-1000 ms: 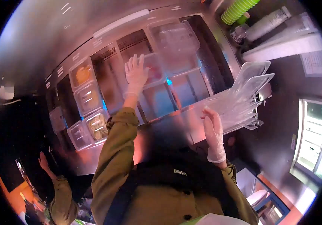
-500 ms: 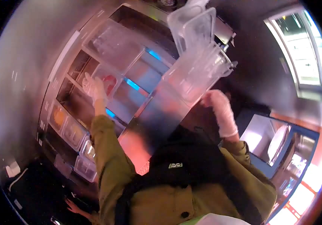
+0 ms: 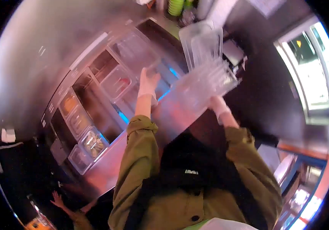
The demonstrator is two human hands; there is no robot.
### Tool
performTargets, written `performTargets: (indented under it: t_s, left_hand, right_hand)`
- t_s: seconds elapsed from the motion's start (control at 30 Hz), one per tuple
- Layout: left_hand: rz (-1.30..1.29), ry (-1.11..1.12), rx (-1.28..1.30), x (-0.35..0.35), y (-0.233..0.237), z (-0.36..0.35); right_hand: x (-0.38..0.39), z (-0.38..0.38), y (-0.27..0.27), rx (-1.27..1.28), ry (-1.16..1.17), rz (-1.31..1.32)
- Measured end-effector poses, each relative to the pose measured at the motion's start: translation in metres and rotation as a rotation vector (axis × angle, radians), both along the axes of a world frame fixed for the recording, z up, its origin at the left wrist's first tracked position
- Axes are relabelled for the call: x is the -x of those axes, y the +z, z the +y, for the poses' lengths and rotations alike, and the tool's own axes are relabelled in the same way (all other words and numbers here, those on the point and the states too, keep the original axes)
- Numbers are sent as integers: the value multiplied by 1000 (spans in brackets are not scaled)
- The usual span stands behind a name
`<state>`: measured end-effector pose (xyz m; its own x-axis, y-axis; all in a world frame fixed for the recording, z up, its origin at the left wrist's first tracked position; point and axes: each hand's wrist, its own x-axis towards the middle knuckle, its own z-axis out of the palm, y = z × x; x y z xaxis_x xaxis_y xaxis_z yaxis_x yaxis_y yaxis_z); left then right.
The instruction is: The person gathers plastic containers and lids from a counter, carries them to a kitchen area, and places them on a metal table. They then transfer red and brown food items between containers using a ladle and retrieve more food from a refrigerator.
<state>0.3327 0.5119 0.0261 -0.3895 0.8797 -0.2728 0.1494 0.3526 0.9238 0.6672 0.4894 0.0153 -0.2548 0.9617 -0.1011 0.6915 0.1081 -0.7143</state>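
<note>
Reaching over the brushed steel counter [image 3: 176,119] at centre frame with the white-gloved left hand [image 3: 148,83], fingers extended and apart, closed on nothing, just right of the small clear plastic tub with red contents [image 3: 119,82]. Clamping the white-gloved right hand [image 3: 218,106] under the tilted stack of clear rectangular plastic containers [image 3: 206,76], upper centre-right.

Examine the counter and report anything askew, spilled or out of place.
The stack of clear containers held by the right hand is splayed and tilted, with its pieces fanned unevenly rather than nested square. No spill shows on the counter.
</note>
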Motion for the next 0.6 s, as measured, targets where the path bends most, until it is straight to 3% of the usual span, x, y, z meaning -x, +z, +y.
performTargets:
  t_s: [0.07, 0.1, 0.17, 0.2, 0.3, 0.37, 0.4, 0.5, 0.6]
  left_hand:
    - [-139, 106, -95, 5, -53, 32]
    - [-137, 166, -84, 5, -56, 39]
    - [-68, 298, -3, -3, -36, 45]
    - [-7, 367, 70, -11, -14, 44]
    - [-75, 512, 142, -1, -69, 77]
    - [-104, 570, 234, 8, -97, 87]
    - [-81, 587, 357, 1, -75, 87]
    - [21, 580, 636, -12, -13, 91]
    - [106, 575, 743, -19, 9, 95]
  right_hand:
    - [-9, 10, 0, -98, 114, -139]
    - [-13, 6, 0, -94, 131, -154]
    - [-25, -1, 2, 92, 8, -26]
    - [-34, 6, 1, -53, 228, -234]
    - [-53, 11, 9, 49, 165, -150]
    - [-63, 16, 6, 362, -21, 145]
    - [-61, 19, 27, 283, 162, -6]
    - [-63, 24, 35, 801, -261, 827]
    - [-54, 33, 51, 860, -403, 837]
